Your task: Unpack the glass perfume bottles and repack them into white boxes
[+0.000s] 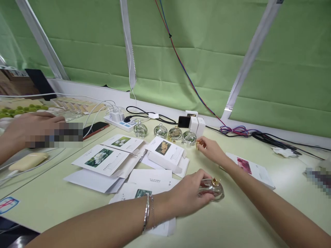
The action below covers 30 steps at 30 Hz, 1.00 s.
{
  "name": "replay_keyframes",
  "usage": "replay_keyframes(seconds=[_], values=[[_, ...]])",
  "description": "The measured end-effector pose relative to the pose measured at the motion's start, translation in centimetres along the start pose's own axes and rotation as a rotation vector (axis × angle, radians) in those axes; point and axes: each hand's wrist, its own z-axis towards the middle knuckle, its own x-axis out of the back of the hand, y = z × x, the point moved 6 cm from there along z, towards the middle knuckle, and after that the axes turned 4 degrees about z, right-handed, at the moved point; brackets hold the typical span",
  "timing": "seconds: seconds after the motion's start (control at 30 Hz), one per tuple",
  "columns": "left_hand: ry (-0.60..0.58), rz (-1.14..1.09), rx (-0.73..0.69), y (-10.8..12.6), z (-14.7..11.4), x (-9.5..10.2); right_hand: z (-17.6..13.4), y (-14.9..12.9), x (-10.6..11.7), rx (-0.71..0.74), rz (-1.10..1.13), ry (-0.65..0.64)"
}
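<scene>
My left hand (pixel 190 194), with a silver bracelet at the wrist, is closed around a clear, rounded glass perfume bottle (pixel 219 193) on the table. The bottle has a gold neck fitting (pixel 214 182). Farther back, my right hand (pixel 211 150) pinches a small gold cap (pixel 197 144) between its fingertips. Just left of that hand stands a round glass bottle (pixel 189 137), in a row with another bottle (pixel 175 133) showing gold parts and two more, a middle bottle (pixel 160 131) and a left bottle (pixel 140 129).
Flattened white cartons with flower pictures (pixel 102 160) lie left and centre, with another carton (pixel 254 170) under my right forearm. Behind are a power strip (pixel 120 123), small white boxes (pixel 200 125) and bundled cables (pixel 269 139). Another person's hand (pixel 38 125) rests near a phone (pixel 97 130).
</scene>
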Motion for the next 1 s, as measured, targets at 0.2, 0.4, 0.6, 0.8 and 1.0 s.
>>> replay_keyframes(seconds=[0.2,0.4,0.6,0.8,1.0], values=[[-0.026,0.000,0.009,0.0,-0.2,0.1,0.8,1.5,-2.5,-0.082,-0.101,0.007],[-0.022,-0.013,0.015,-0.4,-0.3,-0.1,-2.0,-1.6,2.3,0.038,-0.152,-0.041],[0.019,0.006,-0.039,-0.5,-0.2,-0.1,-8.2,-6.0,2.5,0.304,-0.530,-0.327],[-0.007,-0.014,-0.070,-0.5,-0.1,-0.3,-8.6,-6.7,1.1,0.298,-0.640,-0.381],[-0.039,0.034,-0.058,-0.1,-0.2,-0.3,-8.8,-6.5,1.5,0.383,-0.588,-0.411]])
